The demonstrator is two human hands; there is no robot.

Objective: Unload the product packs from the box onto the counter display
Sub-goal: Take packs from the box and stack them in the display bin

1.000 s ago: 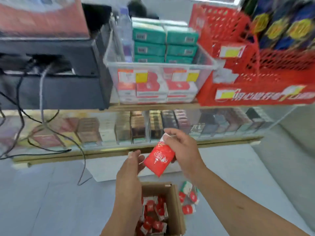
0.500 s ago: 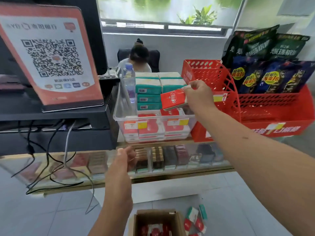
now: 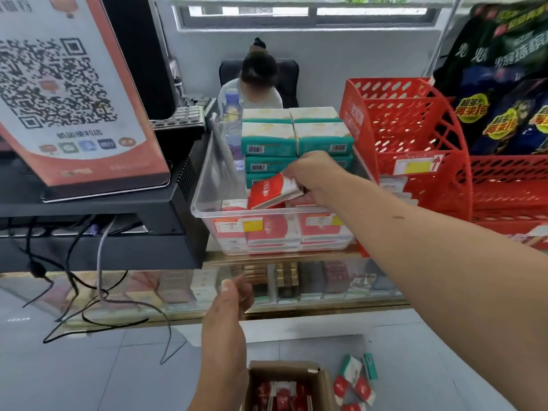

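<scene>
My right hand (image 3: 314, 176) has dipped into the clear bin (image 3: 204, 200), pinching one red pack (image 3: 274, 191) above the stacked ones; my left hand (image 3: 234, 295) hangs empty, loosely curled. Many packs remain in the box (image 3: 321, 381).

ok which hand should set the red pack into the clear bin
Right. The right hand grips the red pack just above the red stacks in the clear bin. The left hand is empty, lower down in front of the glass case.
</scene>
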